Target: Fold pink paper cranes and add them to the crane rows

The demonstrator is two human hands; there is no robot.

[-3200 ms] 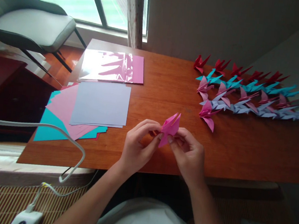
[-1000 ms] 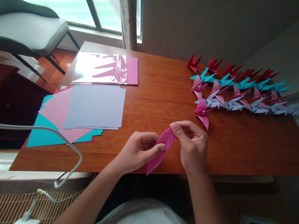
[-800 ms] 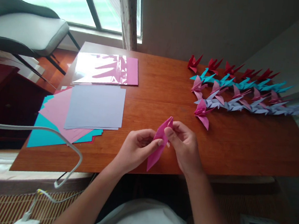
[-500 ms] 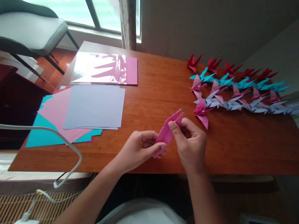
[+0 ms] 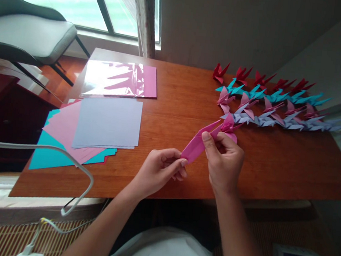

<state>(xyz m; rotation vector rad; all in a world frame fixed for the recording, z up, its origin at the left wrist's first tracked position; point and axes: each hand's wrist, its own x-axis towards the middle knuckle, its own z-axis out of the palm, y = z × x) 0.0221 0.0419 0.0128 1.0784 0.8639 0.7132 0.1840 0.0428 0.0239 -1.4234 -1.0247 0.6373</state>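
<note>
Between my hands, above the front of the wooden table point(image 5: 171, 124), is a partly folded piece of pink origami paper point(image 5: 193, 148), slanted up to the right with two narrow points at its upper end. My left hand point(image 5: 162, 168) pinches its lower tip between thumb and fingers. Around its upper right part my right hand point(image 5: 224, 156) is closed, thumb on the near face. Just beyond the points sits a finished pink paper crane point(image 5: 228, 124), partly covered by the folded paper and my right hand.
Rows of red point(image 5: 219, 72), turquoise point(image 5: 232, 87), light pink point(image 5: 224, 99) and pale lilac cranes point(image 5: 265, 121) stand at the back right. Lilac sheets point(image 5: 108, 123) lie over pink and turquoise ones at left, near a plastic-wrapped pack point(image 5: 151, 81). A white cable point(image 5: 87, 172) crosses the left front.
The folded paper has shifted right and tilted lower toward the right. My right hand has moved right with it, while my left hand now grips its bottom tip.
</note>
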